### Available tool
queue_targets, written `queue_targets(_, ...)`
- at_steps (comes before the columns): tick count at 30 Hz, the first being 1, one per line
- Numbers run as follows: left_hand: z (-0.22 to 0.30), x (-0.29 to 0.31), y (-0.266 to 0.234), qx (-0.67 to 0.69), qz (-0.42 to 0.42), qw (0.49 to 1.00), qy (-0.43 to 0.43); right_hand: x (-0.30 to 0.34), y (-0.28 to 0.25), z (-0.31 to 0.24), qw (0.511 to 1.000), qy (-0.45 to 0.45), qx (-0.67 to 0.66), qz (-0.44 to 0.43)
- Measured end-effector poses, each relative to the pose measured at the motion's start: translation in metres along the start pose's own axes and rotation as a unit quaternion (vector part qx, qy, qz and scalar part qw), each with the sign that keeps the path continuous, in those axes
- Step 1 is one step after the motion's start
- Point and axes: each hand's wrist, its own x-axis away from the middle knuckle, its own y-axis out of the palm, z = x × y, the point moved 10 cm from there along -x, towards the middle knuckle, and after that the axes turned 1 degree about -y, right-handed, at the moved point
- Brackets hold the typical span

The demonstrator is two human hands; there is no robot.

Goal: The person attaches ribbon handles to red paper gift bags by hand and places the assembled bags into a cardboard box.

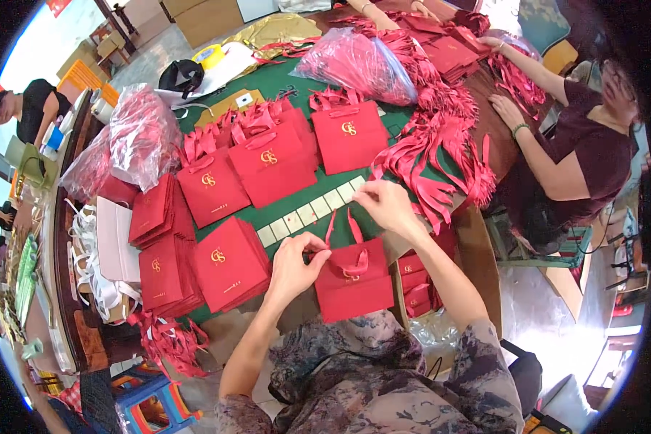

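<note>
Against my lap stands a red paper gift bag [354, 293] with a gold emblem, and its red ribbon [355, 226] sticks up from the top. My left hand [296, 266] is closed in a pinch at the bag's upper left corner, beside the ribbon. Whatever sits between those fingers is too small to make out. Beyond the bag runs a row of small cream squares [307, 215] on the green table. At the row's right end my right hand [389, 208] pinches thumb and forefinger together; what they hold is hidden.
Stacks of red gift bags [231, 267] fill the table's left and middle. Loose red ribbons [441, 145] heap at the right, near a plastic bag [354, 64] of ribbons. An open cardboard box [484, 267] with red bags stands right of me. A co-worker [579, 145] sits at the right.
</note>
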Motion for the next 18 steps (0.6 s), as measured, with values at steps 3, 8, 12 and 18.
queue_targets(3,0.0,-0.007,-0.005,-0.001,0.043,0.999,-0.009,0.006,0.0,0.008,0.997,0.064,0.032,-0.032)
queue_targets(8,0.002,-0.031,0.001,-0.078,0.109,0.991,-0.024,0.018,0.026,0.006,0.994,0.08,0.038,-0.066)
queue_targets(12,-0.002,-0.045,0.018,-0.121,0.102,0.987,-0.04,0.024,0.023,0.003,0.998,0.032,-0.046,0.019)
queue_targets(18,-0.023,-0.048,0.031,0.168,0.085,0.976,-0.105,0.03,0.021,0.009,0.959,0.057,-0.277,0.034)
